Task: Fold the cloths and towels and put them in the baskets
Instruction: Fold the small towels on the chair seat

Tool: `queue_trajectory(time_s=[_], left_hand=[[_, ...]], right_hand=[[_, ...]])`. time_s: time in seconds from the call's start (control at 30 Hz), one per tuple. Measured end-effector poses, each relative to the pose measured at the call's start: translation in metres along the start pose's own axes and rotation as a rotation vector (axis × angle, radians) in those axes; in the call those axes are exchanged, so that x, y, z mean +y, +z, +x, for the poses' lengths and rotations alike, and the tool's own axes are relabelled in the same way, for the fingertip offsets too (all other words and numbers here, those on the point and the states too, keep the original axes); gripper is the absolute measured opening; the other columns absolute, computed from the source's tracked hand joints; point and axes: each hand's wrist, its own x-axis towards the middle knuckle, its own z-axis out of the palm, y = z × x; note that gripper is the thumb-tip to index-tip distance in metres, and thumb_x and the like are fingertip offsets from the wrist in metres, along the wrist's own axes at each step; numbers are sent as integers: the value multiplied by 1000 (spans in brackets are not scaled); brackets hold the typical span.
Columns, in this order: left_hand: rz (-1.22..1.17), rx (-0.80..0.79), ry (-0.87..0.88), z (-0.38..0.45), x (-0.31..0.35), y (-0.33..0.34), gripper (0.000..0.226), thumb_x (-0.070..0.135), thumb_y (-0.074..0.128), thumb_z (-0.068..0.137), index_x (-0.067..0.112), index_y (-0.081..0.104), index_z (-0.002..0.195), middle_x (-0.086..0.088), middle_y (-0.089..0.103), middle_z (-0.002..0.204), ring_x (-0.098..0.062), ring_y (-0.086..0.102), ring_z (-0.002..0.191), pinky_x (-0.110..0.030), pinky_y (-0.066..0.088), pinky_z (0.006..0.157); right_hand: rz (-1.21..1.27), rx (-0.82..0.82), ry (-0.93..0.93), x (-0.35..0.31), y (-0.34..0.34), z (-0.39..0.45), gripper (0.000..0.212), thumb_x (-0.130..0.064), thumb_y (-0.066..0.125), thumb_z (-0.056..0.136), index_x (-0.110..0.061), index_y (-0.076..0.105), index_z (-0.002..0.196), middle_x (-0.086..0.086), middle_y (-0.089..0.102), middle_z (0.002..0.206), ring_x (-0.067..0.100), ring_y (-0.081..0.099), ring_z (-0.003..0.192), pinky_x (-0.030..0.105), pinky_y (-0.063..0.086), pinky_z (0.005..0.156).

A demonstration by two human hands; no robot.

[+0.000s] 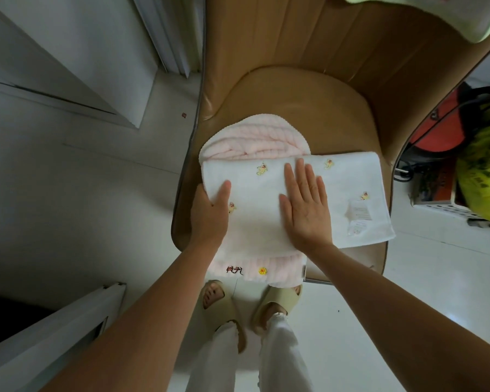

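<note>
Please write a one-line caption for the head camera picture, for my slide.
Left hand grips the white towel edge, right hand presses it flat over a pink towel on a tan chair.

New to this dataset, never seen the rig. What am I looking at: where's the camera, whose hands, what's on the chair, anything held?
There is no robot. One wide-angle camera is worn on a person's head and looks down at their own hands. A white towel with small embroidered figures lies across a pink towel on a tan chair. The left hand grips the white towel's left edge. The right hand lies flat on the towel, pressing it and holding nothing. A white basket shows partly at the right edge.
</note>
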Motion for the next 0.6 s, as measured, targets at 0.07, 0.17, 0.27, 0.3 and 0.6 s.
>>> queue_trajectory(time_s=[0.07, 0.17, 0.27, 0.3, 0.6], left_hand=[[21, 46, 60, 11, 9, 0, 33, 31, 51, 97, 9, 53, 122, 9, 58, 108, 1, 57, 87, 2, 40, 62], [17, 110, 105, 41, 24, 3, 36, 29, 49, 98, 6, 50, 125, 3, 56, 111, -11, 57, 100, 1, 38, 65], [153, 129, 126, 69, 33, 0, 39, 34, 44, 100, 3, 50, 123, -7, 59, 110, -23, 57, 103, -12, 39, 67], [230, 129, 153, 74, 32, -2, 40, 35, 42, 100, 2, 50, 122, -11, 60, 112, -26, 57, 104, -19, 37, 72], [345, 113, 259, 74, 36, -10, 36, 31, 40, 101, 1, 53, 115, -8, 61, 102, -20, 55, 90, -15, 31, 70]], right_hand=[[14, 16, 17, -4, 2, 6, 55, -34, 19, 100, -17, 13, 153, 5, 5, 161, 19, -1, 148, 39, 5, 121], [52, 46, 56, -13, 6, 30, 56, -35, 19, 100, -17, 15, 153, 6, 7, 160, 19, 1, 148, 38, 3, 120], [76, 61, 76, -22, 8, 58, 57, -36, 17, 100, -16, 14, 153, 6, 7, 160, 19, 0, 148, 37, 2, 121], [89, 68, 80, -24, 8, 64, 57, -36, 17, 100, -16, 13, 153, 5, 7, 160, 18, 0, 148, 38, 2, 121], [-34, 2, 101, -2, 2, 81, 55, -34, 13, 100, -28, 2, 153, 0, -5, 161, 21, -8, 148, 40, 1, 121]])
